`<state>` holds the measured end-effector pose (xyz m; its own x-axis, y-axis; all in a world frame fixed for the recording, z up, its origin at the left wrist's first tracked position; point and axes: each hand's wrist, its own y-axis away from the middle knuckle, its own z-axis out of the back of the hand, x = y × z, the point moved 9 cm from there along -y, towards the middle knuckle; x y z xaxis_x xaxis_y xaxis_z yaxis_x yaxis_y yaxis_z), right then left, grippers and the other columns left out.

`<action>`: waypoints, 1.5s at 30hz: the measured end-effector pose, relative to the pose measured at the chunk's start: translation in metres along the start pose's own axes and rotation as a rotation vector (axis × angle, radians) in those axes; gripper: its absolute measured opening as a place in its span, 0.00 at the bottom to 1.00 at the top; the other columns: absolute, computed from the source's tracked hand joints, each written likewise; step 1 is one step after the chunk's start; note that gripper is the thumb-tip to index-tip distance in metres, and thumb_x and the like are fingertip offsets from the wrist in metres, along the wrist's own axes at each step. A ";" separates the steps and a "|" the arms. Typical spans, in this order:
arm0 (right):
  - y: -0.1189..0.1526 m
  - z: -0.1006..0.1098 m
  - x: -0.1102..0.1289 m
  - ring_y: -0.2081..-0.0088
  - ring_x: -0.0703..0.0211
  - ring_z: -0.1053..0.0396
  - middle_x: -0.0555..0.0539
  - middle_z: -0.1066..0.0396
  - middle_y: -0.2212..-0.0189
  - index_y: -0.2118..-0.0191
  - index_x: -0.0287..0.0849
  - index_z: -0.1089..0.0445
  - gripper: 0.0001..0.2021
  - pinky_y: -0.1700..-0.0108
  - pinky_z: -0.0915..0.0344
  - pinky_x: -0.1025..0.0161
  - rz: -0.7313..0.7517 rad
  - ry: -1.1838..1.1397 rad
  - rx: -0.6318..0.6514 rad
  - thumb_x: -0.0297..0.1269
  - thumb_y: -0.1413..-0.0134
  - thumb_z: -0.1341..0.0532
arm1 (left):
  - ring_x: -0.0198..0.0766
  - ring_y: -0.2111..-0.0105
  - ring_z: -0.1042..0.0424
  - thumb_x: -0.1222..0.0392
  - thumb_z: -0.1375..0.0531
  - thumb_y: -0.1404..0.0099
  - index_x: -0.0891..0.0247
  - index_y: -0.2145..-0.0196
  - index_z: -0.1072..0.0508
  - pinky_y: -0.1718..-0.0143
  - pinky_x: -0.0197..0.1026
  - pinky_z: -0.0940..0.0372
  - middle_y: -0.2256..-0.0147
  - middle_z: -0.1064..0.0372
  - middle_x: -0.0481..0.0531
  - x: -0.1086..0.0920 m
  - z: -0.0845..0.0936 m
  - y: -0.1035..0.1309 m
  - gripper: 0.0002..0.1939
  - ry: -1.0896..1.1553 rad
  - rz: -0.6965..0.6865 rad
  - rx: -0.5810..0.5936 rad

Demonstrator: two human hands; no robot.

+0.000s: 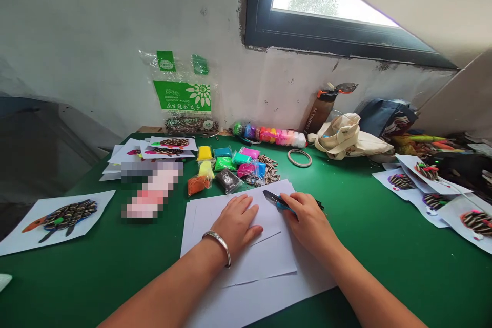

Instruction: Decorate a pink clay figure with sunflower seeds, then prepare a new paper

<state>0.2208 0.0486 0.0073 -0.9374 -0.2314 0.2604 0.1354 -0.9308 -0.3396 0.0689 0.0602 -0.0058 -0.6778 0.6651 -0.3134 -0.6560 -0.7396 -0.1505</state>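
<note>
White paper sheets lie stacked on the green table, with slits across the upper one. My left hand rests flat on the paper, fingers spread, a silver bangle at its wrist. To its right, my right hand is closed around a dark utility knife, whose tip points up and left over the paper. Just beyond the paper sit small bags of coloured clay and a pile of striped seeds.
Seed-decorated pictures lie at left and right. Along the wall stand a seed bag, a tube of coloured balls, a brown bottle and a cream cloth bag. A tape roll lies before them.
</note>
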 end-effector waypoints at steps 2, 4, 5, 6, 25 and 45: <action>0.001 0.002 0.000 0.56 0.50 0.35 0.43 0.30 0.58 0.48 0.46 0.31 0.21 0.57 0.34 0.58 0.003 -0.028 -0.025 0.25 0.46 0.45 | 0.56 0.40 0.45 0.56 0.39 0.38 0.65 0.45 0.34 0.41 0.60 0.46 0.41 0.42 0.66 0.003 0.000 0.000 0.24 0.015 0.030 0.007; 0.001 0.003 0.002 0.56 0.51 0.35 0.43 0.30 0.58 0.47 0.46 0.31 0.22 0.56 0.34 0.58 0.025 -0.056 -0.039 0.24 0.46 0.45 | 0.56 0.38 0.48 0.57 0.39 0.38 0.65 0.40 0.40 0.40 0.59 0.46 0.38 0.47 0.67 0.007 -0.001 0.001 0.30 0.040 0.071 0.014; 0.002 0.003 0.003 0.56 0.51 0.35 0.43 0.30 0.58 0.47 0.46 0.32 0.22 0.56 0.34 0.57 0.041 -0.068 -0.039 0.23 0.47 0.46 | 0.55 0.37 0.50 0.57 0.39 0.38 0.66 0.38 0.44 0.40 0.58 0.47 0.37 0.49 0.67 0.008 -0.002 0.001 0.33 0.057 0.090 0.017; 0.002 0.003 0.004 0.56 0.51 0.35 0.42 0.30 0.58 0.47 0.45 0.32 0.22 0.56 0.34 0.57 0.055 -0.078 -0.037 0.23 0.47 0.46 | 0.55 0.37 0.51 0.57 0.39 0.38 0.66 0.37 0.47 0.39 0.58 0.48 0.37 0.51 0.67 0.010 -0.002 0.001 0.35 0.074 0.103 0.020; 0.007 -0.002 -0.005 0.54 0.51 0.35 0.44 0.30 0.56 0.47 0.49 0.32 0.20 0.53 0.34 0.57 0.024 -0.126 -0.036 0.27 0.45 0.44 | 0.54 0.38 0.48 0.55 0.39 0.39 0.62 0.40 0.41 0.40 0.58 0.46 0.38 0.46 0.64 0.012 0.001 0.003 0.32 0.142 0.074 -0.067; 0.008 0.009 -0.006 0.55 0.49 0.36 0.40 0.32 0.55 0.45 0.43 0.33 0.20 0.54 0.35 0.52 0.046 -0.095 -0.131 0.27 0.43 0.45 | 0.55 0.39 0.47 0.56 0.38 0.40 0.65 0.42 0.37 0.41 0.58 0.45 0.39 0.47 0.66 0.009 0.005 0.003 0.29 0.139 0.090 -0.042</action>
<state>0.2307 0.0404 0.0111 -0.8956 -0.3045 0.3243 0.1285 -0.8750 -0.4668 0.0594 0.0648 -0.0046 -0.6790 0.5776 -0.4532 -0.5783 -0.8011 -0.1544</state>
